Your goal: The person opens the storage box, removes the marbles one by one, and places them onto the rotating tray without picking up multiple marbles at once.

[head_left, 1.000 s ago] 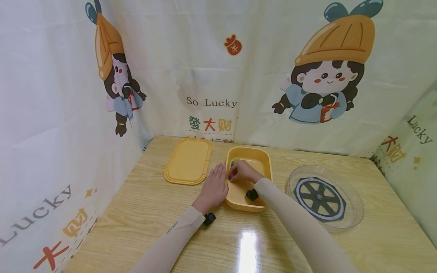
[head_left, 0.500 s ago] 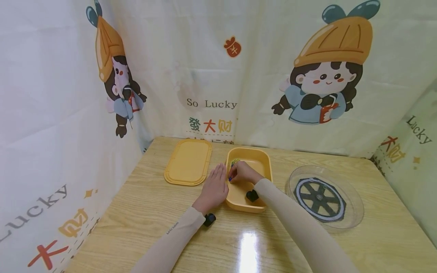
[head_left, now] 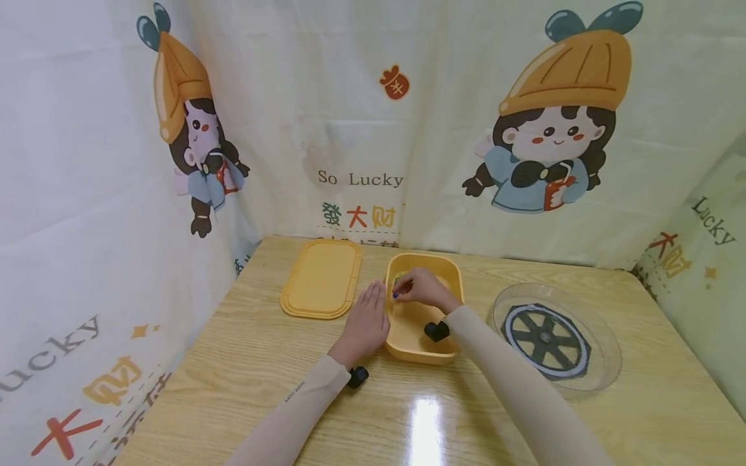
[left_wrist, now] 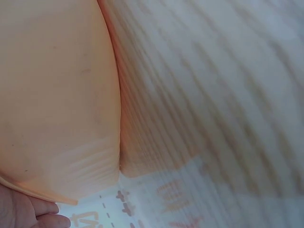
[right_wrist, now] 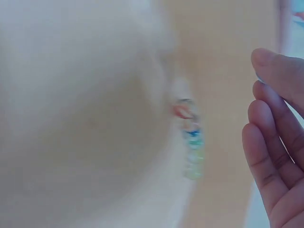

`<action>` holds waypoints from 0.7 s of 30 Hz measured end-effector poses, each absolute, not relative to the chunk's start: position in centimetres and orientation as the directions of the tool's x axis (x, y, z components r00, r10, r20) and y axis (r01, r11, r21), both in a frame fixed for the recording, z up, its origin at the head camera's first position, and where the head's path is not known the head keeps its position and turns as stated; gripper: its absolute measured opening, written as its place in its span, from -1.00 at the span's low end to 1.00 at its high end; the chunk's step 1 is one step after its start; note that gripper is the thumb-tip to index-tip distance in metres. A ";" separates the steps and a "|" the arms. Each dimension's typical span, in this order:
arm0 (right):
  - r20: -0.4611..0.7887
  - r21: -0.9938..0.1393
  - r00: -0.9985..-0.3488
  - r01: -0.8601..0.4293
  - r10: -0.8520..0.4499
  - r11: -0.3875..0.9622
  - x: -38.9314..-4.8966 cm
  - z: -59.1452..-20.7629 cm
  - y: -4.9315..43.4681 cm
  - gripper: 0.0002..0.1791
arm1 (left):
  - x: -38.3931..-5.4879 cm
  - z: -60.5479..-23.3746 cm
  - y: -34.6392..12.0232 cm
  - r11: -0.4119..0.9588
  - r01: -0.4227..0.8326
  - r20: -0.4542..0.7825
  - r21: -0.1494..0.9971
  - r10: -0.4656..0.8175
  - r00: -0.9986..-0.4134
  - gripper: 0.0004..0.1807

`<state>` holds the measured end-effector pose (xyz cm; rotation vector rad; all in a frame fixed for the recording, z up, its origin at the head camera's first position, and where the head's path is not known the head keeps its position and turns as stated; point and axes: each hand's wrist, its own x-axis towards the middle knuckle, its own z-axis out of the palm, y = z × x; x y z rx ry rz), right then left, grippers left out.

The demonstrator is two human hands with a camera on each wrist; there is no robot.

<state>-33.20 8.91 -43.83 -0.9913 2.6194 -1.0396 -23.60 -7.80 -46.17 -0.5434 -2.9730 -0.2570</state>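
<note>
My left hand [head_left: 362,325] lies with straight fingers along the left wall of a deep yellow plastic box [head_left: 416,356]. In the left wrist view, fingertips [left_wrist: 45,207] show beside the box rim at the lower left. Inside the box, my right hand [head_left: 424,288] pinches a small blue marble [head_left: 395,296] between thumb and fingertips. Only a sliver of it shows in the right wrist view, where the other fingers are bent beside the thumb. A row of glass marbles [right_wrist: 192,142], red, blue, green and yellowish, lines the box wall; the hand partly covers it in the head view.
A flat yellow lid [head_left: 322,279] lies on the wooden table [head_left: 361,427], left of the box. To the right stands a round clear dish [head_left: 612,353] around a dark wheel-shaped pattern [head_left: 545,337]. A printed curtain [head_left: 443,188] encloses the table's back and sides.
My right hand has risen slightly and shifted a little back and right, carrying the blue marble off the near part of the left wall. My left hand stays in place.
</note>
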 end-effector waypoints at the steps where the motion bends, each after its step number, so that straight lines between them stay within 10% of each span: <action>1: 0.105 -0.668 -0.775 -0.519 -0.624 0.533 -33.1 -43.6 9.1 -0.90 | -23.6 -46.2 -7.8 0.921 0.359 0.134 0.149 0.340 -0.931 -0.35; 21: 0.367 -0.725 -0.827 -0.541 -0.426 0.426 -28.1 -36.8 14.1 -0.81 | -23.5 -46.3 -7.9 0.913 0.367 0.134 0.179 0.347 -0.928 -0.34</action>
